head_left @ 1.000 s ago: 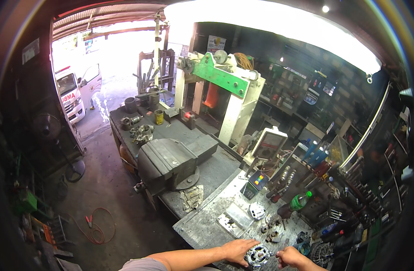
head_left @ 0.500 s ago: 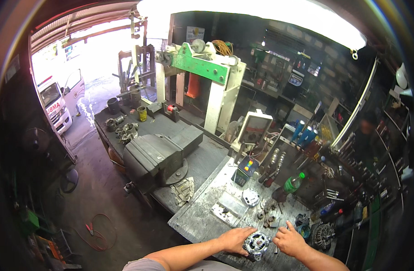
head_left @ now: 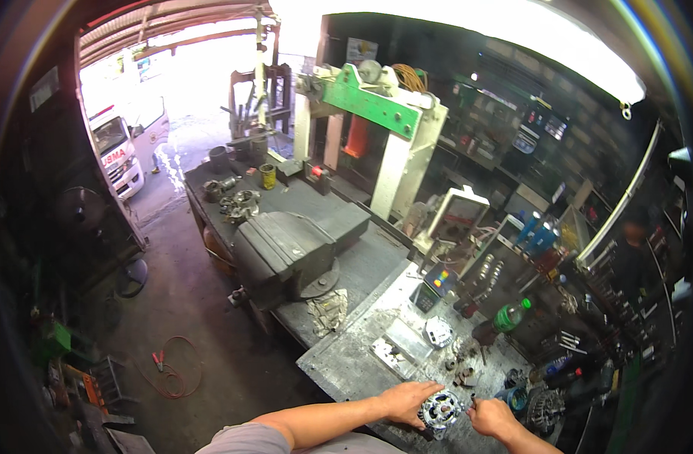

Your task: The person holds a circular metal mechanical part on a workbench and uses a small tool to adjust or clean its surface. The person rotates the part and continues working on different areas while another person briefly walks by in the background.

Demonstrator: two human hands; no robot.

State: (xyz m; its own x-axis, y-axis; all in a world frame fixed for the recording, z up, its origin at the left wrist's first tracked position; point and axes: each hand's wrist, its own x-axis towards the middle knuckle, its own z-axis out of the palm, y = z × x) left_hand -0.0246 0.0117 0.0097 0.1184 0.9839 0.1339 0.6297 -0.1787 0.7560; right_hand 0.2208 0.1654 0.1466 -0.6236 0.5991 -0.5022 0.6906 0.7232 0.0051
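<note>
My left hand (head_left: 411,402) grips the left side of a round silver slotted metal housing (head_left: 442,408) at the bench's front edge. At its right side, my right hand (head_left: 488,418) is closed on a small slim tool (head_left: 471,402), too small to identify. Behind them lie small dark metal parts (head_left: 461,376), a clear open box (head_left: 398,348) of small pieces and a round silver cover (head_left: 439,331). A finned round part (head_left: 545,408) lies right of my right hand.
A large vise (head_left: 282,253) stands on the dark bench; a green-and-white press (head_left: 373,102) stands behind. A green-capped bottle (head_left: 510,316) and hanging tools (head_left: 619,287) are at right. Red cables (head_left: 172,378) lie on the floor; a white van (head_left: 119,159) is outside.
The whole view has shifted as my head moved. My right hand rose slightly behind the housing's right side, then came back down beside its edge. My left hand has kept hold of the housing.
</note>
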